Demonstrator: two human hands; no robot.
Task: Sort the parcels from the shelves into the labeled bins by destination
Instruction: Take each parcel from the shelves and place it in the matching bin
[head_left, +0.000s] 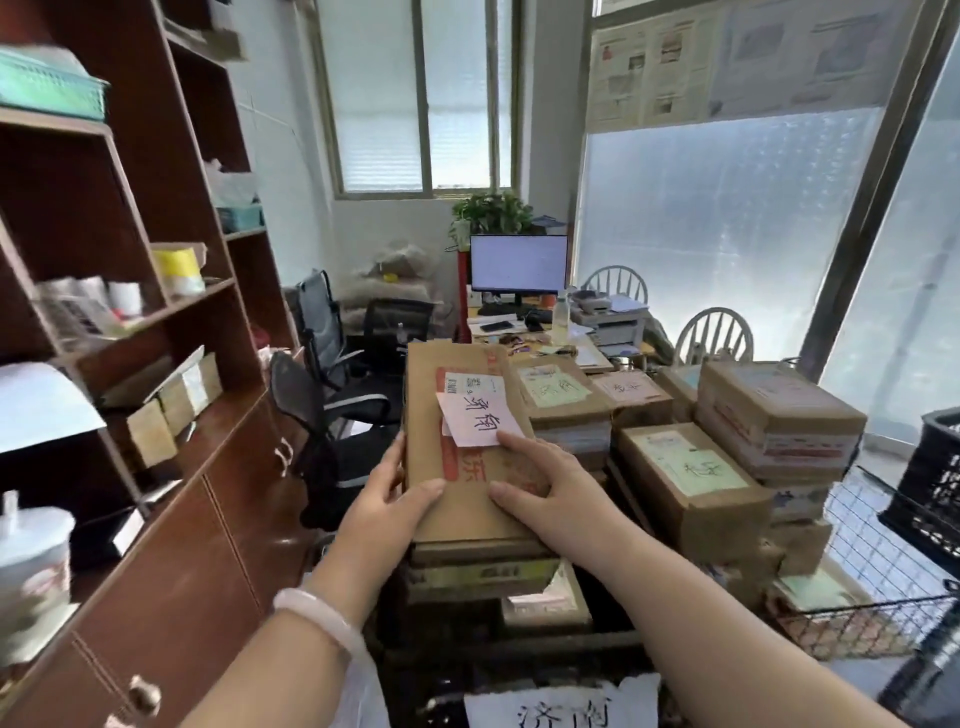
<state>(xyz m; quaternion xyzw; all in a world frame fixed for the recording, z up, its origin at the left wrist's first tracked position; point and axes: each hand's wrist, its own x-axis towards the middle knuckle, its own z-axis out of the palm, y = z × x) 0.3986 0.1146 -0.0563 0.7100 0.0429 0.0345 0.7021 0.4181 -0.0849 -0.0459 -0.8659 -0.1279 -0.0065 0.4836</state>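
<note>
Left grip (387, 499) clasping parcel (467, 410), right grip (550, 488) flat on top

The paper label (563, 709) at the bottom is cut off by the lower edge, its characters half shown. The stacked parcels (483, 571) under the top parcel (457, 415) show only their near ends. The black crate (935, 478) runs off the right edge. The green basket (52, 88) is blurred.

Bare forearms (675, 587), one bangle (317, 616)
A smooth, pale, rounded band is worn at the wrist behind the left hand (387, 499).
</note>
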